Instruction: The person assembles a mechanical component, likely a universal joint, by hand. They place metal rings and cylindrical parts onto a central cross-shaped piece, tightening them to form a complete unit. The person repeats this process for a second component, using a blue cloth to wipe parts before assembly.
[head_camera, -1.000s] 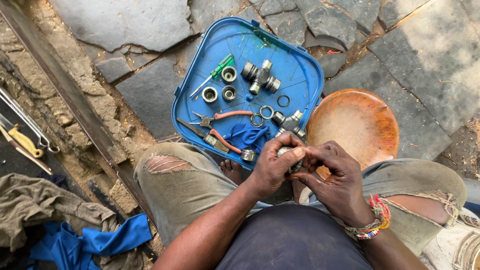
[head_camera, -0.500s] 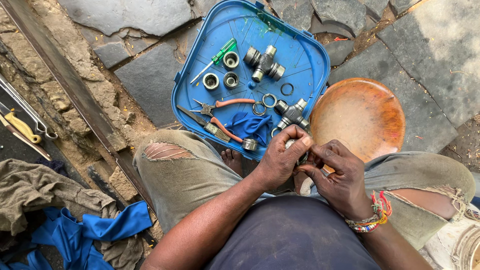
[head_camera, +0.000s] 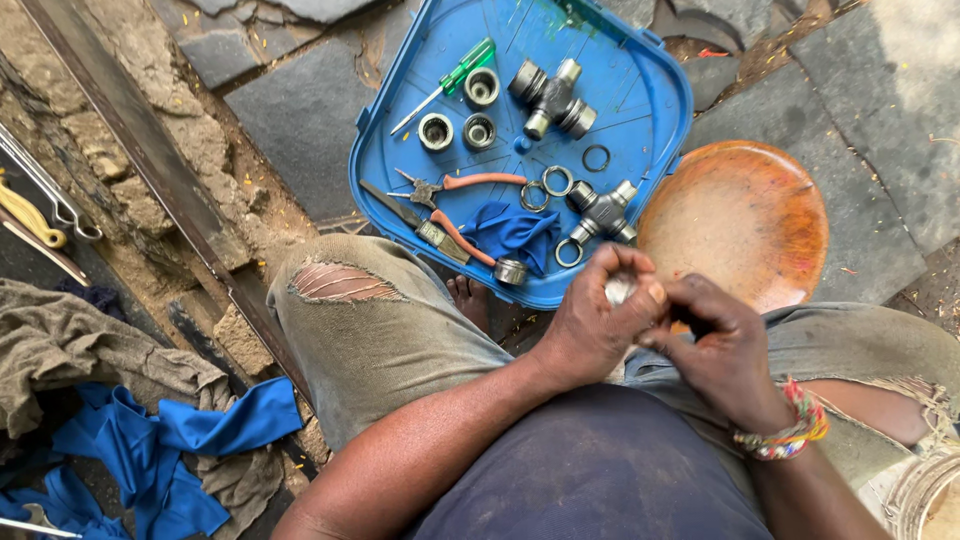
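A blue plastic tray (head_camera: 650, 110) lies on the stone floor beside a round orange stool (head_camera: 735, 215), holding two universal-joint crosses, bearing cups, rings, pliers and a green screwdriver (head_camera: 450, 82). Over the lap, the left hand (head_camera: 590, 320) and right hand (head_camera: 725, 350) meet, fingers (head_camera: 640, 290) closed around a small silvery metal part (head_camera: 619, 290), mostly hidden between them.

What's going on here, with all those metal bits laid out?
A person sits low over stone paving, both hands together above the knees. The left hand pinches a small metal part, and the right hand meets it. In front lies a blue tray with two cross-shaped joints, bearing cups, rings, orange pliers and a green screwdriver. A round orange dish sits beside it.
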